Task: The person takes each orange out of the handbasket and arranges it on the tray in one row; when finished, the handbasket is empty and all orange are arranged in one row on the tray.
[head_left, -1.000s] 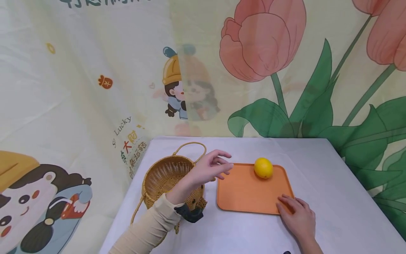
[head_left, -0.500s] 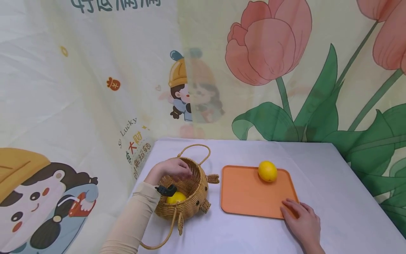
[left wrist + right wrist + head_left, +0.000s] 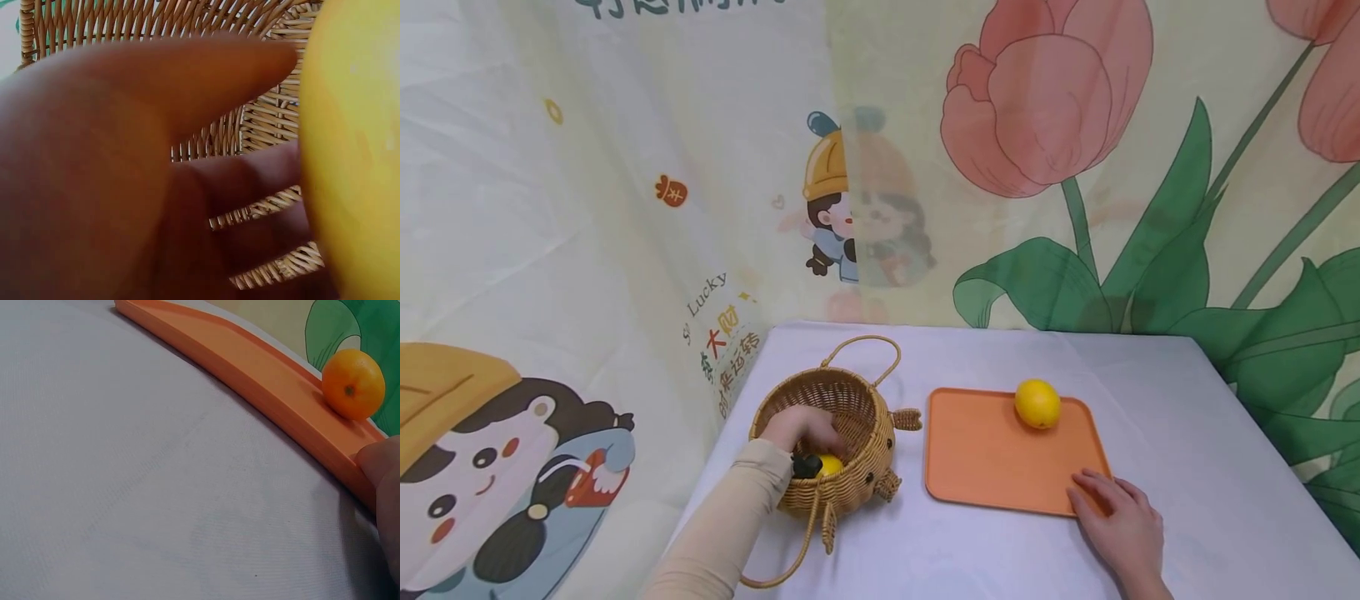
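Note:
In the head view my left hand (image 3: 811,427) reaches down into a round wicker basket (image 3: 850,496) at the left of the table. Beside its wrist an orange (image 3: 829,465), yellow in colour, lies in the basket, partly hidden. Close up in the left wrist view, the same orange (image 3: 356,144) covers the fingertips, and the thumb (image 3: 231,69) is stretched out straight. My right hand (image 3: 1122,525) rests with relaxed fingers at the near right corner of an orange tray (image 3: 992,450). Its thumb touches the rim. Another orange (image 3: 1037,404) sits near the tray's back edge.
One looped basket handle (image 3: 880,343) stands up at the back; another (image 3: 775,581) hangs onto the table in front. Woven fins stick out from the basket's side. A white cloth (image 3: 1000,550) covers the table, and a printed curtain (image 3: 737,125) hangs behind it.
My left hand has gone from between basket and tray, over to the basket, and then down inside it. The right hand stays at the tray corner. The view has shifted slightly.

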`<state>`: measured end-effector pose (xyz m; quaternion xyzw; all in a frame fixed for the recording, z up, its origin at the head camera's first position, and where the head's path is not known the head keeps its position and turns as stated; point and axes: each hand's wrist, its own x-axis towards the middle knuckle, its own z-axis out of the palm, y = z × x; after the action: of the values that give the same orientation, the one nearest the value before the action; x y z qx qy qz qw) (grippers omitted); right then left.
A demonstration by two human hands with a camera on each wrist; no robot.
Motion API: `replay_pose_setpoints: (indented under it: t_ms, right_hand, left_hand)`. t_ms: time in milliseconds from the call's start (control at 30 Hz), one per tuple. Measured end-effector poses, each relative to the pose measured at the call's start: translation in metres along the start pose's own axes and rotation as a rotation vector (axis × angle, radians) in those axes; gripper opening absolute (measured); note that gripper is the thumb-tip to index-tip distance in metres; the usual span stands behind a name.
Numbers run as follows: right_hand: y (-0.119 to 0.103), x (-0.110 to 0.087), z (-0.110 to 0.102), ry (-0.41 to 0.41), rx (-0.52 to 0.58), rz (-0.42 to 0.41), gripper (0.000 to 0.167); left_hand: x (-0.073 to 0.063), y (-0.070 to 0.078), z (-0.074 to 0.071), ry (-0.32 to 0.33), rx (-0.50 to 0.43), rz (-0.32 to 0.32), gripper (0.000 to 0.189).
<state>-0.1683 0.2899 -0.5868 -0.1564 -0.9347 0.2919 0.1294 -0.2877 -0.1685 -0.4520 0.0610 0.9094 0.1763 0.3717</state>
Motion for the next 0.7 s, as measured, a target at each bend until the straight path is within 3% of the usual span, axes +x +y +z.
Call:
replay_pose_setpoints:
  t_ms: [233, 367, 467, 700]
  right_hand:
    - [0.0004, -0.0004, -0.0008, -0.005, 0.005, 0.005, 0.039]
    - [0.0011, -0.0015, -0.0001, -0.002, 0.005, -0.003, 0.038]
    - [0.0005, -0.0011, -0.0007, -0.001, 0.006, -0.003, 0.038]
    - [0.0013, 0.0003, 0.0002, -0.010, 0.002, 0.013, 0.039]
  left_hand:
    - [-0.0053, -0.0010, -0.0061, -0.167, -0.008, -0.129, 0.058]
    - [-0.0057, -0.0038, -0.0056, -0.174, -0.049, -0.157, 0.055]
    - [-0.0060, -0.0039, -0.0035, -0.182, -0.089, -0.143, 0.042]
    - [-0.0038, -0.0016, -0.0024, -0.197, -0.022, -0.037, 0.022]
